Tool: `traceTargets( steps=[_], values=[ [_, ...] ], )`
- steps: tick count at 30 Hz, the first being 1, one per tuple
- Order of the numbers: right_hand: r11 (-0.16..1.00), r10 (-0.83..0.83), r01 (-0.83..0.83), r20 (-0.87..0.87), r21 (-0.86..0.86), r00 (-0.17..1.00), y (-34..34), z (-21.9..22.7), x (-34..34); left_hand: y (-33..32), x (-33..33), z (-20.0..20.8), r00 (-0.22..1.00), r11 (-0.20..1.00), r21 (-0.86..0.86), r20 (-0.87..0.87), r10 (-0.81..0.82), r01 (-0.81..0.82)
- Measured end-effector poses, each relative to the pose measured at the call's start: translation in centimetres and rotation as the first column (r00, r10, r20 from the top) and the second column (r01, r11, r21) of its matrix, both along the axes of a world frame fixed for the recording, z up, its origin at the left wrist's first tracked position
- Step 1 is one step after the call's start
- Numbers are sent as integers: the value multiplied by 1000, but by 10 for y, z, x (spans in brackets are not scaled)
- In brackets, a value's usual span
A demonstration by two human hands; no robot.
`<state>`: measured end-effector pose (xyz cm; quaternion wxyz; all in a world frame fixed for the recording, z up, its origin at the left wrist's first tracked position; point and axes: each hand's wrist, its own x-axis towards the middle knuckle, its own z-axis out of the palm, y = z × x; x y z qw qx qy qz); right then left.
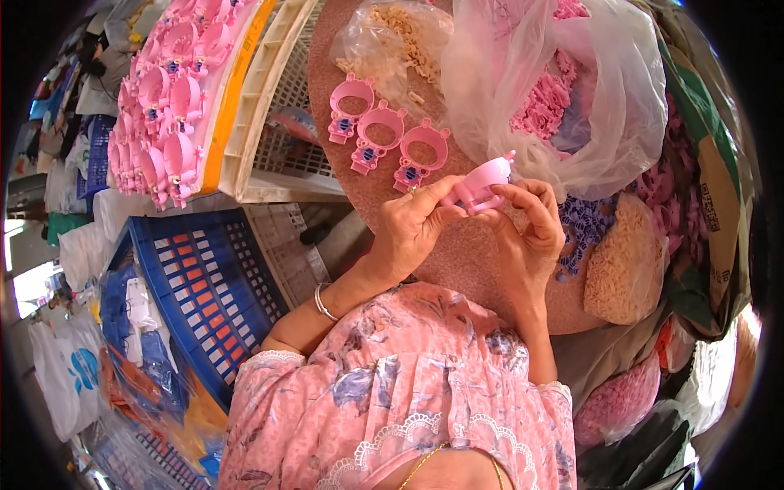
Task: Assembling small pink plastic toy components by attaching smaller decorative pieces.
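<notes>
Over the round brownish table [441, 265], my left hand [404, 233] and my right hand [529, 233] hold a pink plastic cup-shaped toy part [488, 175] between them. Fingertips and thumbs of both hands are closed on its lower end, hiding that end in part. Beyond my left hand lie three similar pink plastic parts [380, 150], each with a round opening and a small blue piece below it. To the right of my right hand is a pile of small blue pieces [581, 222]. Beside it sits a clear bag of small beige pieces [627, 265].
A large clear bag [621, 90] of pink pieces stands at the table's far right, and an open bag of beige bits [408, 37] at its far edge. To the left, many pink parts [175, 90] fill a tray above a white crate [265, 73]. Nearer is a blue basket [180, 237].
</notes>
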<state>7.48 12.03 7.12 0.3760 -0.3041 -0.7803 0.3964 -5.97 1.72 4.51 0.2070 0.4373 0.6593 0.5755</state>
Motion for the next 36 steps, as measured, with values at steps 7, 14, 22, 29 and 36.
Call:
traceTargets(
  steps=[7,14,22,29,36],
  values=[
    [998,-53,55,78,-19,996,-5,6,-3,-4,3,2,988,999,27,-153,26,-22],
    [993,-115,116,18,-16,993,-9,-1,-21,-13,8,-2,727,995,-70,687,-2,69],
    [930,-31,-135,439,343,898,11,-27,-15,-27,-20,-4,464,997,73,884,-50,-32],
    [985,-7,-48,313,167,950,1,-37,-14,-27,-21,-6,353,985,162,926,-134,-50],
    [906,239,-246,-63,-344,969,-15,2,-8,-19,-17,-5,427,994,99,902,-71,-45]
  ],
)
